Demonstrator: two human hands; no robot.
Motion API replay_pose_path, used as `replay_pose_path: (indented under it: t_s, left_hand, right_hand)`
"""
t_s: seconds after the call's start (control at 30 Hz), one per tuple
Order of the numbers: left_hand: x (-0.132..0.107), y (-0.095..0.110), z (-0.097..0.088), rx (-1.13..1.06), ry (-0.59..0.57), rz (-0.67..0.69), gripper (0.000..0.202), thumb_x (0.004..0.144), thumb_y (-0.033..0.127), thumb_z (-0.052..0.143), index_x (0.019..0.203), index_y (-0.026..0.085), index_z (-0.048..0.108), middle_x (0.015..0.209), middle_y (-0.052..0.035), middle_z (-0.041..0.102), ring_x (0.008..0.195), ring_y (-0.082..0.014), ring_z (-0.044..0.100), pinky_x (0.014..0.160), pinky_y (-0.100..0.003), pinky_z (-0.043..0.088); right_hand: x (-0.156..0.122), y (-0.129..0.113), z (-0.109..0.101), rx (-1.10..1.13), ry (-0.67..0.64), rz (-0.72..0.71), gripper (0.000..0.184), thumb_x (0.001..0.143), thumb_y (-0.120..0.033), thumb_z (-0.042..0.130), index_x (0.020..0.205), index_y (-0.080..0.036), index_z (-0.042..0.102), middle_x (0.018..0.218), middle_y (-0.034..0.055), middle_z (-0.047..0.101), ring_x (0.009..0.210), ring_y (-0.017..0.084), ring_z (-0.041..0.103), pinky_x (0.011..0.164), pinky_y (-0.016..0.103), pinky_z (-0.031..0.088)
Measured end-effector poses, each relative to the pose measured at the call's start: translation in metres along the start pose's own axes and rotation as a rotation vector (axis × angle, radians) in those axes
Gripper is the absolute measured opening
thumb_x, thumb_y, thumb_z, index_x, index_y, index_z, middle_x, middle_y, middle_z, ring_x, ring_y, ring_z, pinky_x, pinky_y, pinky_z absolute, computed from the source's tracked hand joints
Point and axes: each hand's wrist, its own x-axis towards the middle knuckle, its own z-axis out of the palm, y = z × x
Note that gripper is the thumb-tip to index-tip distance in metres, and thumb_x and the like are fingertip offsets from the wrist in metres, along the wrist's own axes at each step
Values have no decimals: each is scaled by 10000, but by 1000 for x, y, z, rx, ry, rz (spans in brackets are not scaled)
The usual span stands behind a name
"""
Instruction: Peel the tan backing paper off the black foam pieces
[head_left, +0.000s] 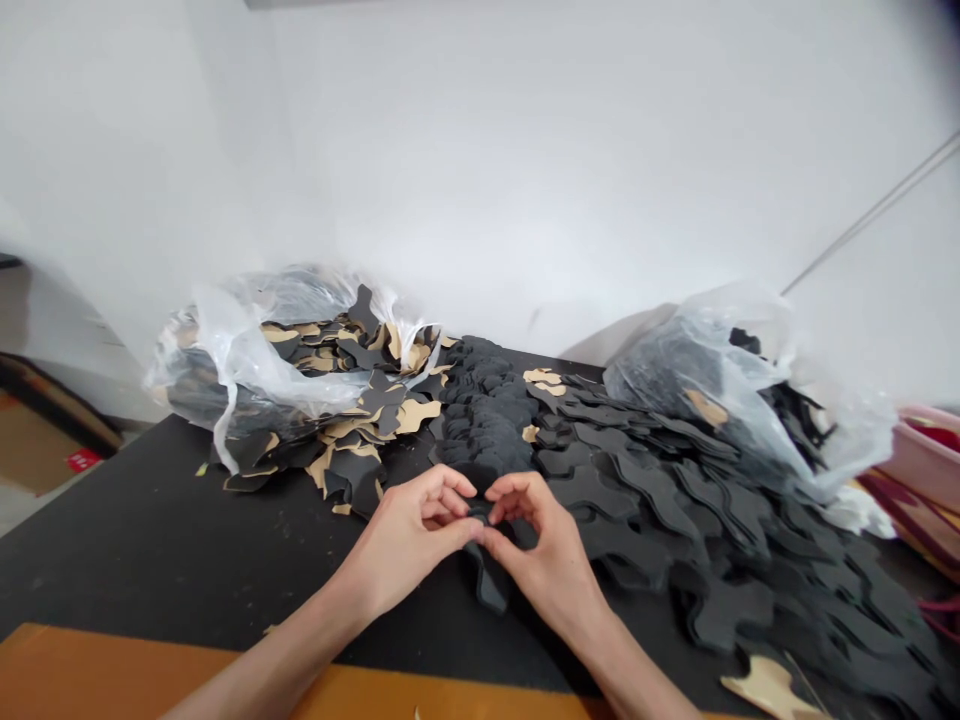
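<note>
Right between hands (401,535) (544,560) (black foam cutout (487,585))

Head view, one camera: worn on the person's head, facing forward and down over the near edge of the black desk (135,530). Close on the left hand (401,535) and right hand (544,565), both just above the desk. The white wall (525,170) beyond the desk fills the upper frame.
</note>
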Motion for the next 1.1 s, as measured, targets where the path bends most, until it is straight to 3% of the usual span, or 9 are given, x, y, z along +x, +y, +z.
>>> replay_pose_path:
  t_s: [0.17, 0.27, 0.37, 0.43, 0.53, 0.63, 0.8, 0.93, 1.1]
  left_hand:
    - [1, 0, 1, -20, 18, 39, 154, 809, 305, 675, 890, 176, 652, 799, -10, 656, 766, -167, 632, 681, -262, 523]
    - [2, 5, -5, -63, 28, 62, 156, 832, 323, 659, 850, 178, 605, 754, 0, 648, 734, -166, 652, 668, -270, 545]
    - [4, 15, -26, -47, 249, 126, 163, 855, 345, 632, 864, 190, 583, 760, 1, 666, 725, -172, 676, 617, -251, 539]
    - [7, 22, -44, 16, 466, 197, 168, 841, 349, 653, 876, 197, 591, 773, 1, 680, 718, -168, 671, 605, -237, 518]
    - [9, 28, -70, 192, 595, 258, 152, 827, 343, 663, 868, 201, 629, 805, -12, 698, 771, -189, 667, 682, -264, 509]
    - [6, 26, -86, 522, 430, 251, 121, 854, 305, 615, 892, 216, 687, 912, -37, 721, 857, -230, 658, 775, -316, 489]
    - [-1, 10, -96, 1049, 140, 272, 299, 719, 172, 719, 1013, 229, 729, 1091, -74, 702, 1089, -332, 535, 948, -439, 410]
    - [-2, 6, -97, 1221, 145, 249, 364, 701, 139, 741, 1057, 212, 722, 1075, -93, 686, 1048, -333, 522, 909, -439, 418]
    - [0, 12, -98, 1104, 223, 277, 335, 739, 113, 672, 1039, 247, 735, 968, -56, 719, 999, -316, 561, 896, -423, 418]
  right_hand:
    - [2, -1, 3, 133, -93, 96, 208, 832, -301, 679, 993, -202, 592, 866, 12, 647, 797, 162, 634, 719, 278, 512]
    - [6, -2, -13, 110, -74, 43, 158, 846, -317, 660, 953, -200, 654, 889, 31, 684, 850, 191, 650, 763, 306, 521]
    - [15, -3, -52, -107, 124, 14, 182, 890, -353, 610, 988, -212, 672, 895, 50, 703, 834, 229, 656, 759, 365, 528]
    - [21, -4, -77, -412, 362, -132, 180, 888, -354, 617, 978, -216, 690, 977, 84, 695, 960, 283, 625, 888, 463, 484]
    - [20, -7, -86, -789, 536, -320, 223, 874, -346, 653, 1056, -223, 687, 1159, 133, 621, 1165, 365, 503, 1019, 575, 363]
    - [6, -9, -53, -691, 204, -376, 202, 908, -275, 620, 1108, -251, 642, 1088, 107, 636, 1061, 304, 569, 911, 477, 487]
    - [-18, -7, 3, -646, -248, -236, 264, 833, -161, 700, 1078, -246, 650, 1078, 94, 626, 957, 282, 614, 818, 441, 549]
    - [-19, -8, 3, -514, -402, -209, 251, 788, -54, 704, 945, -242, 648, 1055, 48, 607, 955, 226, 622, 830, 359, 546]
    - [-11, -12, -2, -412, -403, -150, 148, 817, -124, 724, 864, -238, 642, 980, 18, 620, 908, 200, 620, 816, 325, 523]
